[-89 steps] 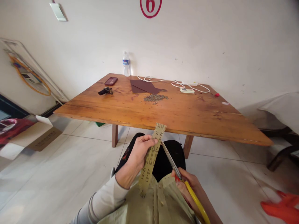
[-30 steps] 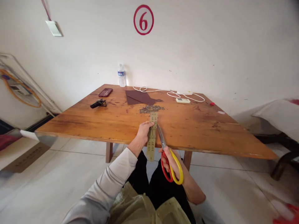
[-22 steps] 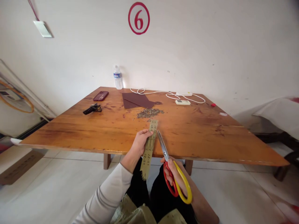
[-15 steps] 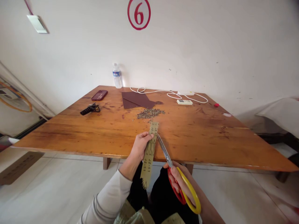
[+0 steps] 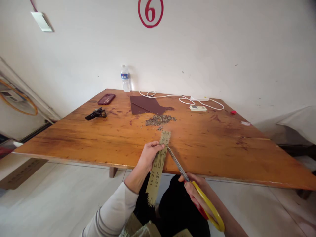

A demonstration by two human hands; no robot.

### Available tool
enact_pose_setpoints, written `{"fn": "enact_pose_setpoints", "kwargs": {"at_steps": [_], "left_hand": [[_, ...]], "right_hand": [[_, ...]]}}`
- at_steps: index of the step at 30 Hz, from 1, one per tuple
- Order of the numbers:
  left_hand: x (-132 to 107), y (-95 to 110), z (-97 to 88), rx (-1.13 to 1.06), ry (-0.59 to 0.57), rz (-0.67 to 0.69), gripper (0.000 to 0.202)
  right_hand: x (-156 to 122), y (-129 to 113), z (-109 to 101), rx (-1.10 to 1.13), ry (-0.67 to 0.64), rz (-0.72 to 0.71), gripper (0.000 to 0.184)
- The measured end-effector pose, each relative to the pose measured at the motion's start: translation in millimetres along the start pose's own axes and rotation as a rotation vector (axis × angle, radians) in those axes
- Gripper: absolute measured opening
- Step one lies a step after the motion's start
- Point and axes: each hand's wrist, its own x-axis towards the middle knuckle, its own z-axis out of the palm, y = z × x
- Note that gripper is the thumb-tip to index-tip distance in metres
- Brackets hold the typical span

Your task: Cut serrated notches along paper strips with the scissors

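Note:
Between thumb and fingers, my left hand [image 5: 149,155] pinches a strip of printed tan paper [image 5: 156,174] marked "JZ-51" and arrows. Its lower end has a jagged, fringed edge, and its upper end shows small notches. My right hand [image 5: 195,187] grips a pair of scissors [image 5: 178,164] with one yellow and one red handle. The scissor tips are at the strip's right edge, just beside my left thumb. Beyond the strip's upper end, a pile of small clippings [image 5: 160,120] lies on the wooden table [image 5: 118,141].
Dark maroon sheets [image 5: 143,104] lie behind the clippings. A phone [image 5: 106,99] and a black strap-like item [image 5: 95,114] are at the left. A water bottle [image 5: 125,79] stands by the wall. White cable [image 5: 170,96] and a small white device [image 5: 198,108] are back right.
The scissors have turned slightly, with their handles lower and farther right and the blades closer together. My left hand still holds the strip, almost in place. The view has shifted a little.

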Motion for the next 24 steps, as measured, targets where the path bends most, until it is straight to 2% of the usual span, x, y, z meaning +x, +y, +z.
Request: {"fn": "enact_pose_setpoints", "kwargs": {"at_steps": [8, 16, 22, 24], "left_hand": [[-1.2, -1.1, -0.5, -0.005, -0.016, -0.003, 0.023], [-1.4, 0.7, 0.3, -0.027, -0.015, 0.002, 0.021], [-1.4, -0.2, -0.7, -0.036, -0.038, 0.007, 0.021], [-1.1, -0.6, -0.9, -0.037, -0.035, 0.0, 0.021]], "right_hand": [[-4.0, -6.5, 0.8, -0.131, 0.033, -0.074, 0.047], [-4.8, -3.7, 5.3, -0.046, 0.011, -0.048, 0.044], [-3.9, -1.3, 5.6, -0.142, 0.071, -0.193, 0.046], [-2.4, 1.5, 6.2, -0.135, 0.069, -0.182, 0.048]]}}
